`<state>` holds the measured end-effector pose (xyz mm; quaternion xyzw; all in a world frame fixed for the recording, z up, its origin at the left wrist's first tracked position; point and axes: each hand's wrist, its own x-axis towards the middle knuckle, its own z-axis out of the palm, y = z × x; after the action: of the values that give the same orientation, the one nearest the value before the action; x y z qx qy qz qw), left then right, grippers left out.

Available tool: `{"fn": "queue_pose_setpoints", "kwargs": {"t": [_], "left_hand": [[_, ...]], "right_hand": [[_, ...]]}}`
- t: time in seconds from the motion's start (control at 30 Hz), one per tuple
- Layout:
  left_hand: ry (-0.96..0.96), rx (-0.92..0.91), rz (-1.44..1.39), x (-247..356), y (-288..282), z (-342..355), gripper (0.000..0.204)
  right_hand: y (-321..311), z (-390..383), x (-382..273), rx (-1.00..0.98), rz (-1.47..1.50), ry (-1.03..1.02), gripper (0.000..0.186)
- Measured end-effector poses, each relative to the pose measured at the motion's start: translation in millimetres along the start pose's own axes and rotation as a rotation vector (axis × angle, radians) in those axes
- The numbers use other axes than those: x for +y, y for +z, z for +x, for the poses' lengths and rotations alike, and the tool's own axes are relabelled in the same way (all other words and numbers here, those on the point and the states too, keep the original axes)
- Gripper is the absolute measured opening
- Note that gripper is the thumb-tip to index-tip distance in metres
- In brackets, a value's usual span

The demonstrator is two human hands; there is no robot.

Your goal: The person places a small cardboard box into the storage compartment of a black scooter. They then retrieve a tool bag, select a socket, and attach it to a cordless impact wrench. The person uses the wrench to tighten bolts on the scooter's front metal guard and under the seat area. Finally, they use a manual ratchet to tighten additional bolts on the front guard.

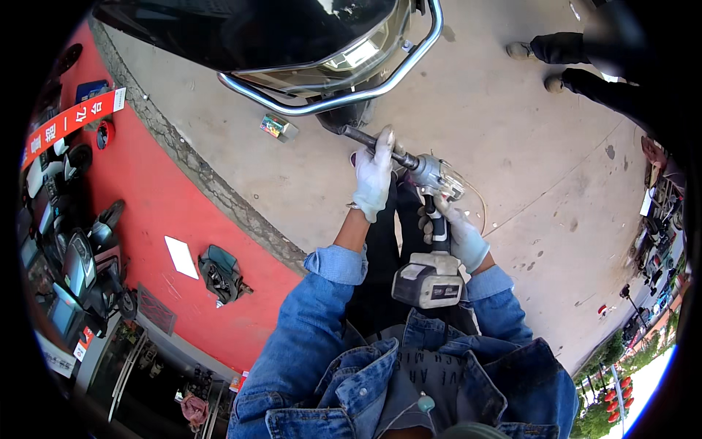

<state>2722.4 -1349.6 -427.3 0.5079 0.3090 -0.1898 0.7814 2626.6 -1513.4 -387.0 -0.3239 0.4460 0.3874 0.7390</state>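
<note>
White-gloved right hand (pixel 468 238) grips the cordless power tool (pixel 436 177) by its handle (pixel 439 231), left hand (pixel 374 174) grasps its long shaft (pixel 404 157), probably sharing the weight, tool held out over the pavement (pixel 526 161).

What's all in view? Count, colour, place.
power tool: 1, grey-black, centre
vehicle: 1, black, top
front bar: 1, chrome, on vehicle
small box: 1, multicoloured, near bar
bag: 1, dark, red ground
sheet: 1, white, beside bag
banner: 1, red, upper left
scooters: several, mixed, left edge
bystander's legs: 2, black-trousered, upper right
lanterns: several, red, lower right
sleeves: 2, blue denim, bottom centre
left grip: 1, white-gloved, on tool shaft
right grip: 1, white-gloved, on tool handle
</note>
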Motion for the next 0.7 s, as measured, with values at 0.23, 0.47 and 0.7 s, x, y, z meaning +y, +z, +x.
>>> {"fn": "queue_pose_setpoints", "kwargs": {"t": [0.23,0.47,0.7], "left_hand": [[0.052,-0.075,0.416,-68,19,-21,0.018],[-0.125,-0.125,0.657,-102,-55,3,0.032],[-0.32,0.401,0.716,-105,-226,135,0.03]], "right_hand": [[-82,58,40,0.085,-0.398,-0.101,0.048],[-147,54,66,-0.032,-0.14,-0.061,0.06],[-174,68,90,0.142,0.16,-0.118,0.062]]}}
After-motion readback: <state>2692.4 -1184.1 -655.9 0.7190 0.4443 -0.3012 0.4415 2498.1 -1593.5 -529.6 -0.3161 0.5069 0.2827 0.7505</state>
